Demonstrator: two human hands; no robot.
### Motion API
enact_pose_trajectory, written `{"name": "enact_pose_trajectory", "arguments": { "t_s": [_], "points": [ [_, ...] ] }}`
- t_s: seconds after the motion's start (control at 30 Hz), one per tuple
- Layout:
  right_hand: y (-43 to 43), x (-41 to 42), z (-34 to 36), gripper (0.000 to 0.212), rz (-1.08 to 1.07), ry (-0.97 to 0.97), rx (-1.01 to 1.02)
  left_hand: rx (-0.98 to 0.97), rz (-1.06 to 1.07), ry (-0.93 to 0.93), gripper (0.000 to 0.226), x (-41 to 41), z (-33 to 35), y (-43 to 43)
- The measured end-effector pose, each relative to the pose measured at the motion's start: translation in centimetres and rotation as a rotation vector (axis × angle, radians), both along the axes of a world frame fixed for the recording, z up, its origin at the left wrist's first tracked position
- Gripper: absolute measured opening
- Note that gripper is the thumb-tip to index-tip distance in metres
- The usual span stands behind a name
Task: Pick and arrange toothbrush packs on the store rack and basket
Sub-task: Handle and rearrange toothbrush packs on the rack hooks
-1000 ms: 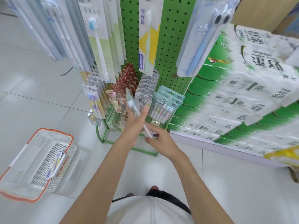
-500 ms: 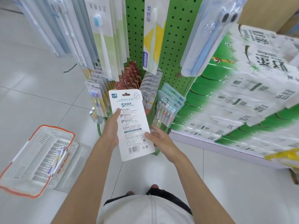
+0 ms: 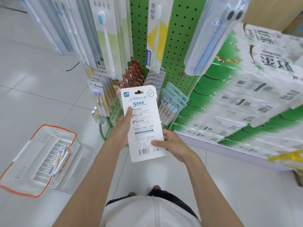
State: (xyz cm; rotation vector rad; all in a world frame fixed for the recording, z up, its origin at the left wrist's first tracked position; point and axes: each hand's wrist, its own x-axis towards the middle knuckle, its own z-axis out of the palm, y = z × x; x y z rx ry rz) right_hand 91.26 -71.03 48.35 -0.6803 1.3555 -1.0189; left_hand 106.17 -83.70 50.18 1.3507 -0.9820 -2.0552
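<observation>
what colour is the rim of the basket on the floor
Orange, seen in the head view: the basket itself is white.

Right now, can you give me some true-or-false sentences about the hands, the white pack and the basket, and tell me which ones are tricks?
1. The left hand and the right hand both hold the white pack. True.
2. The side with the barcode faces the camera. True.
3. The basket hangs on the person's arm. False: it stands on the floor, to the person's left.
4. The basket has nothing in it. False: a toothbrush pack lies inside.
5. The rack behind the white pack is green. True.
</observation>
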Motion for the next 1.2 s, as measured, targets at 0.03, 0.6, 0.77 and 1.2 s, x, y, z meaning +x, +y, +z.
{"name": "enact_pose_trajectory", "arguments": {
  "t_s": [0.03, 0.6, 0.77, 1.2],
  "points": [
    [0.2, -0.2, 0.0, 0.047, 0.029, -0.002, 0.0, 0.009, -0.007, -0.009, 0.038, -0.1, -0.1, 0.1],
    [-0.5, -0.6, 0.8, 0.035, -0.167, 0.158, 0.071, -0.104, -0.255, 0.024, 0.022, -1.1, -0.1, 2.0],
    [-1.2, -0.4, 0.7, 0.038, -0.254, 0.194, 0.061, -0.107, -0.281, 0.049, 0.023, -1.2, 0.3, 1.8],
    [-3.2, 1.4, 1.9, 0.072, -0.411, 0.316, -0.182, -0.455, -0.358, 0.011, 0.025, -2.4, 0.9, 3.1]
  ]
}}
